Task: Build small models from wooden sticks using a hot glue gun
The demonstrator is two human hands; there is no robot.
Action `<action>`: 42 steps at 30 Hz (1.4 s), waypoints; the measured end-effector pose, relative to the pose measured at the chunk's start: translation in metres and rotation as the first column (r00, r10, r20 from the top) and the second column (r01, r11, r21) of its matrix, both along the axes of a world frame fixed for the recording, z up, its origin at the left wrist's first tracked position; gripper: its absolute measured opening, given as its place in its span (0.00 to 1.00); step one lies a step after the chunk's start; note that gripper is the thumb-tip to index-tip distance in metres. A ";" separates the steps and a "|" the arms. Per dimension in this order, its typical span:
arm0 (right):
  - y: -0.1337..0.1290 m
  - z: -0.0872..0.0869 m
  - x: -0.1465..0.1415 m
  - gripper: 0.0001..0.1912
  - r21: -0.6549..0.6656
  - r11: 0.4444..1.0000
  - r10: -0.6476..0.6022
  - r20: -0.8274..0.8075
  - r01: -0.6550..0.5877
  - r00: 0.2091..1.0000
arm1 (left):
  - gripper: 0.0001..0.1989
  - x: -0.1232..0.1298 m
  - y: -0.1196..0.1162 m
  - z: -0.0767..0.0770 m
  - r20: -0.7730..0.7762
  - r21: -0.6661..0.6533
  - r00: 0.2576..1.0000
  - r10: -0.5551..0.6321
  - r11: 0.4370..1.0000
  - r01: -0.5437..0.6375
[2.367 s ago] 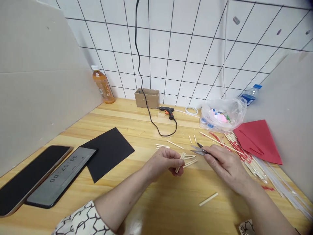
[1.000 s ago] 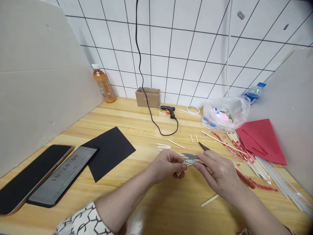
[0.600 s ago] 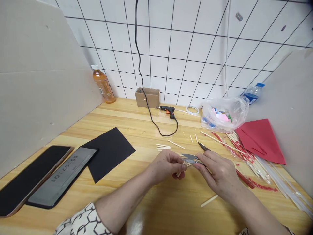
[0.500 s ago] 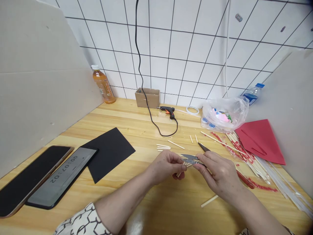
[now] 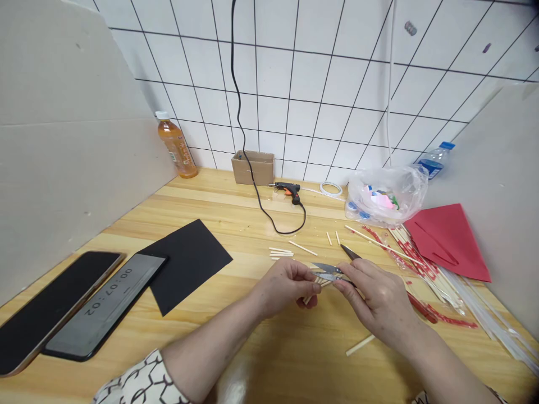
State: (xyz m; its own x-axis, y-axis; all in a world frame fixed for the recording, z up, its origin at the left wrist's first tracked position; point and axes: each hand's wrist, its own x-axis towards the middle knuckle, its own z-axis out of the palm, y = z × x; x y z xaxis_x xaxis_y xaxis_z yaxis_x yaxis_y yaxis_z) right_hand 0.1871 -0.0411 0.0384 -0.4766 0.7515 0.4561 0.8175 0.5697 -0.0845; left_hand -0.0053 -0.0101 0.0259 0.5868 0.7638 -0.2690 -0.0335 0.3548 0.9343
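My left hand [image 5: 289, 285] is closed on a few short pale wooden sticks [image 5: 310, 295], held low over the table's middle. My right hand [image 5: 374, 294] grips a small metal cutting tool [image 5: 328, 269], whose two pointed blades lie parted at the held sticks, near my left fingertips. The tool's handles are mostly hidden in my right palm. Beyond my left hand several short sticks [image 5: 281, 252] lie in a row, with a longer one [image 5: 303, 247] beside them. Another stick [image 5: 360, 345] lies below my right hand. A dark pointed blade [image 5: 349, 252] shows just behind that hand.
Two phones [image 5: 59, 303] [image 5: 105, 308] and black paper [image 5: 189, 264] lie left. A glue gun [image 5: 288, 189], cardboard box [image 5: 253, 168], orange bottle [image 5: 177, 147], tape roll [image 5: 330, 189] and plastic bag [image 5: 387, 196] stand behind. Red paper [image 5: 448, 241] and long sticks [image 5: 435, 275] lie right.
The tool's blades have shifted slightly at the sticks and look a little more closed. Both hands stay in nearly the same place.
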 end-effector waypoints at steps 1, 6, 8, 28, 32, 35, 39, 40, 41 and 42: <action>0.000 0.000 0.000 0.11 0.005 1.000 0.001 0.002 -0.002 1.000 | 0.13 0.000 0.000 0.000 0.000 0.000 1.000 0.000 1.000 0.000; 0.001 -0.001 0.001 0.12 -0.005 1.000 0.001 0.011 -0.001 1.000 | 0.13 0.000 0.000 -0.001 -0.001 0.007 1.000 0.002 1.000 -0.002; 0.001 -0.002 0.002 0.12 -0.004 1.000 0.004 0.008 -0.004 1.000 | 0.13 0.000 0.000 -0.001 -0.004 0.007 1.000 0.002 1.000 -0.002; 0.000 0.000 -0.001 0.11 -0.048 0.999 -0.013 -0.033 0.012 0.999 | 0.13 0.000 0.000 -0.002 0.021 -0.011 1.000 0.013 1.000 -0.012; -0.001 0.000 -0.001 0.11 -0.058 0.998 -0.010 -0.032 0.008 0.999 | 0.13 0.000 0.000 -0.005 0.023 -0.008 1.000 0.014 1.000 -0.014; -0.002 0.001 -0.002 0.10 -0.060 0.998 -0.010 -0.036 0.008 0.999 | 0.13 0.000 0.000 -0.005 0.022 -0.005 1.000 0.011 1.000 -0.011; -0.002 0.002 -0.002 0.10 -0.055 0.998 -0.012 -0.036 0.010 0.999 | 0.14 0.000 0.000 -0.004 0.029 -0.005 1.000 0.011 1.000 -0.011; -0.002 0.002 -0.002 0.11 -0.057 0.998 -0.013 -0.036 0.011 0.999 | 0.14 0.000 0.000 -0.003 0.029 -0.003 1.000 0.012 1.000 -0.012; -0.002 0.001 -0.002 0.11 -0.062 0.998 -0.014 -0.036 0.012 0.999 | 0.14 0.000 0.000 -0.003 0.027 0.000 1.000 0.011 1.000 -0.011; -0.002 0.001 -0.002 0.11 -0.066 0.998 -0.017 -0.038 0.014 0.999 | 0.14 0.000 0.000 -0.003 0.026 0.004 1.000 0.008 1.000 -0.008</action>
State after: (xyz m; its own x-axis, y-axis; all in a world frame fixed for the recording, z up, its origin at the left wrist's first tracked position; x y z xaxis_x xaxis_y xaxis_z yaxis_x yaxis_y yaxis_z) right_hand 0.1849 -0.0431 0.0397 -0.4478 0.7876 0.4233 0.8214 0.5494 -0.1531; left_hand -0.0054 -0.0103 0.0226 0.5873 0.7695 -0.2508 -0.0605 0.3507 0.9345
